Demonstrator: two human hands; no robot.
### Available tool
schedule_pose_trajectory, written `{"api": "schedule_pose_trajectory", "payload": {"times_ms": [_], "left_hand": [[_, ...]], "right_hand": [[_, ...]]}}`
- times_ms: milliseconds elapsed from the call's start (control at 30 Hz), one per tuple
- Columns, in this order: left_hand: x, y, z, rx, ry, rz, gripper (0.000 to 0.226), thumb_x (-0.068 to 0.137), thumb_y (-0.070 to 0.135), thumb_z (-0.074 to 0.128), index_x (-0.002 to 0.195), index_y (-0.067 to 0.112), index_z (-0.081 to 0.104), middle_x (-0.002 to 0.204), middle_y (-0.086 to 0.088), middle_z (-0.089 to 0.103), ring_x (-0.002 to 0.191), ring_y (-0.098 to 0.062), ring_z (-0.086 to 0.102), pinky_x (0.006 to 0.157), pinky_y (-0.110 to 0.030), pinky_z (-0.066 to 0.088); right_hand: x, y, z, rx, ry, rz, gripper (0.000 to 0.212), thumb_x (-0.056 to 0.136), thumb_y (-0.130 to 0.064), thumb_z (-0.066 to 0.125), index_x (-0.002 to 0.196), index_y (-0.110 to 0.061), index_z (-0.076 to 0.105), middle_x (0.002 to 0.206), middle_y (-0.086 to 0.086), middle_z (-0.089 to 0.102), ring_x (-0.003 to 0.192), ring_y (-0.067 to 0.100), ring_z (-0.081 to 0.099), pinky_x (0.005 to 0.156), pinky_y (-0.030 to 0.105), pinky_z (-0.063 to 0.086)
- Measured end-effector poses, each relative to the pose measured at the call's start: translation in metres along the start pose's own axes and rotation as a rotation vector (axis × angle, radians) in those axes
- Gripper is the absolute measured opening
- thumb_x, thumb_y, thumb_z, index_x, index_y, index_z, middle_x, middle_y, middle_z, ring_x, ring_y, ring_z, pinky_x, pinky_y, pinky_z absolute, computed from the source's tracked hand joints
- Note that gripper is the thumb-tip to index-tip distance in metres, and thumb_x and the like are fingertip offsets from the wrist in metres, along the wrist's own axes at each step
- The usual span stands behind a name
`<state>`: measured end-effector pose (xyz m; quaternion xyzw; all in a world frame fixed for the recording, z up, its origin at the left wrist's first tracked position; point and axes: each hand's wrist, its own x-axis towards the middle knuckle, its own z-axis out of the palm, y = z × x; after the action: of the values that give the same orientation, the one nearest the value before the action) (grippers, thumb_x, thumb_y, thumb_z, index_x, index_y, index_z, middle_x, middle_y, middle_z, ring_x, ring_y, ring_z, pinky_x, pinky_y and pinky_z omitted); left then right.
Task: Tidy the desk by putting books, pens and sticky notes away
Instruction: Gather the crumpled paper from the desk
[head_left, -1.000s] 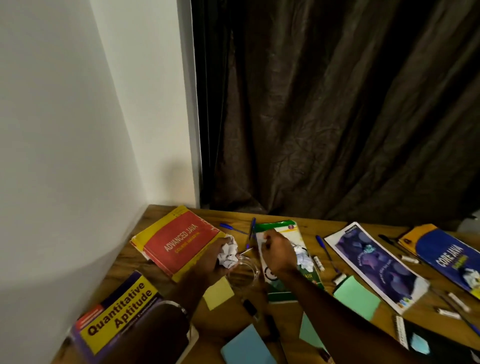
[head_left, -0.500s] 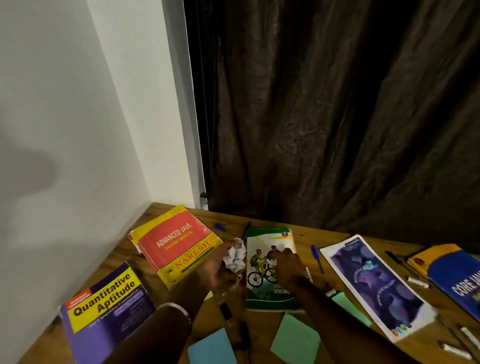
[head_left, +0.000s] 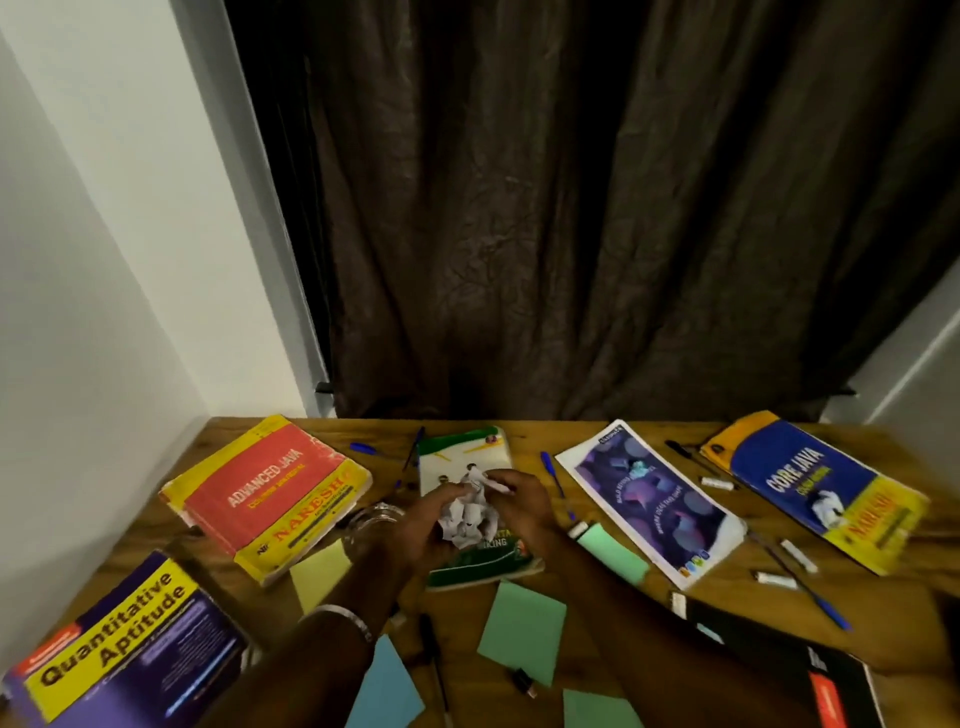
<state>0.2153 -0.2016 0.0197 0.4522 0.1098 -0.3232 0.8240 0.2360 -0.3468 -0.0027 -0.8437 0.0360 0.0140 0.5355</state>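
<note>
Both hands meet over the green biking book (head_left: 485, 558) at the desk's middle. My left hand (head_left: 415, 525) and my right hand (head_left: 522, 506) together grip crumpled white paper (head_left: 470, 512). A red and yellow Advanced Java book (head_left: 270, 493) lies to the left, a purple and yellow Quantitative Aptitude book (head_left: 119, 644) at the near left. To the right lie a purple booklet (head_left: 652, 499) and a blue Core Java book (head_left: 810, 483). Sticky notes in yellow (head_left: 317, 571), green (head_left: 522, 631) and blue (head_left: 387, 686) are scattered near my arms. Blue pens (head_left: 556, 475) lie about.
A clear glass (head_left: 371, 519) stands just left of my left hand. A black notebook (head_left: 779, 660) lies at the near right. A dark curtain (head_left: 571, 208) hangs behind the wooden desk (head_left: 597, 613), and a white wall (head_left: 78, 312) bounds its left side. Small white caps and a black pen are scattered around.
My left hand carried its crumpled paper rightward to meet the right hand over the biking book. Both hands now hold the paper together. The camera view shifted, showing more of the desk's right side.
</note>
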Motion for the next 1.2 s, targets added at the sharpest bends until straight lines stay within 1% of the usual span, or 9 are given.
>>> {"api": "schedule_pose_trajectory", "payload": {"times_ms": [133,233,433,533,633,767,967,1100,1200], "left_hand": [[0.003,-0.01,0.014,-0.045,-0.007,-0.052,0.024,0.076,0.016,0.071,0.094,0.004,0.061,0.078,-0.014,0.065,0.068,-0.027,0.06,0.052,-0.028,0.053],[0.006,-0.016,0.019,-0.052,-0.061,-0.097,0.014,0.082,0.023,0.064,0.087,0.01,0.062,0.078,-0.008,0.065,0.065,-0.022,0.061,0.067,-0.03,0.055],[0.001,-0.032,0.043,-0.132,-0.19,-0.185,0.021,0.067,0.016,0.078,0.073,0.015,0.058,0.052,-0.004,0.059,0.037,-0.017,0.056,0.039,-0.023,0.05],[-0.003,-0.037,0.059,-0.113,-0.134,-0.203,0.008,0.079,0.018,0.064,0.075,0.014,0.059,0.052,-0.005,0.063,0.039,-0.016,0.06,0.039,-0.019,0.049],[-0.001,-0.046,0.075,-0.122,-0.156,-0.226,0.033,0.085,0.017,0.051,0.056,0.009,0.064,0.045,-0.005,0.061,0.032,-0.013,0.056,0.032,-0.014,0.042],[0.013,-0.064,0.08,-0.127,-0.127,-0.239,0.025,0.086,0.026,0.063,0.077,0.005,0.072,0.077,-0.013,0.074,0.062,-0.02,0.072,0.052,-0.025,0.057],[0.024,-0.077,0.093,-0.067,-0.099,-0.264,0.018,0.087,0.026,0.063,0.088,0.011,0.072,0.093,-0.011,0.075,0.08,-0.022,0.072,0.086,-0.035,0.055],[0.029,-0.082,0.106,-0.047,-0.087,-0.306,0.026,0.084,0.024,0.066,0.104,0.008,0.069,0.11,-0.015,0.07,0.093,-0.026,0.07,0.085,-0.037,0.056],[0.03,-0.089,0.116,-0.089,-0.022,-0.313,0.03,0.085,0.02,0.067,0.11,0.003,0.065,0.116,-0.021,0.067,0.103,-0.032,0.066,0.089,-0.042,0.054]], "right_hand": [[-0.022,0.0,-0.01,0.133,0.012,0.078,0.025,0.092,-0.004,0.056,0.112,-0.006,0.07,0.111,0.011,0.07,0.1,0.019,0.064,0.088,0.027,0.051],[-0.036,0.001,-0.015,0.165,0.048,0.142,0.032,0.093,-0.005,0.048,0.117,-0.011,0.069,0.115,0.003,0.069,0.102,0.018,0.066,0.088,0.025,0.054],[-0.063,0.001,-0.029,0.222,0.138,0.179,0.034,0.095,-0.009,0.04,0.107,-0.014,0.071,0.11,0.001,0.07,0.102,0.019,0.065,0.09,0.025,0.05],[-0.073,0.007,-0.036,0.064,0.176,0.168,0.035,0.097,-0.015,0.038,0.113,-0.017,0.069,0.116,0.002,0.069,0.106,0.021,0.063,0.097,0.031,0.049],[-0.081,0.016,-0.046,-0.058,0.237,0.151,0.034,0.097,-0.022,0.039,0.115,-0.02,0.067,0.117,0.003,0.069,0.103,0.023,0.064,0.094,0.035,0.051],[-0.093,0.021,-0.061,-0.117,0.23,0.165,0.032,0.097,-0.023,0.039,0.114,-0.02,0.067,0.116,0.003,0.069,0.102,0.023,0.065,0.093,0.036,0.051],[-0.104,0.033,-0.085,-0.138,0.261,0.162,0.028,0.099,-0.025,0.044,0.123,-0.021,0.059,0.116,0.0,0.067,0.104,0.018,0.063,0.091,0.031,0.051],[-0.118,0.05,-0.11,-0.206,0.456,0.149,0.023,0.101,-0.035,0.04,0.115,-0.024,0.055,0.102,-0.001,0.066,0.092,0.016,0.064,0.075,0.029,0.054],[-0.133,0.077,-0.139,-0.562,0.467,0.199,0.033,0.095,-0.039,0.05,0.125,-0.025,0.052,0.119,0.002,0.059,0.109,0.021,0.057,0.086,0.032,0.051]]}}
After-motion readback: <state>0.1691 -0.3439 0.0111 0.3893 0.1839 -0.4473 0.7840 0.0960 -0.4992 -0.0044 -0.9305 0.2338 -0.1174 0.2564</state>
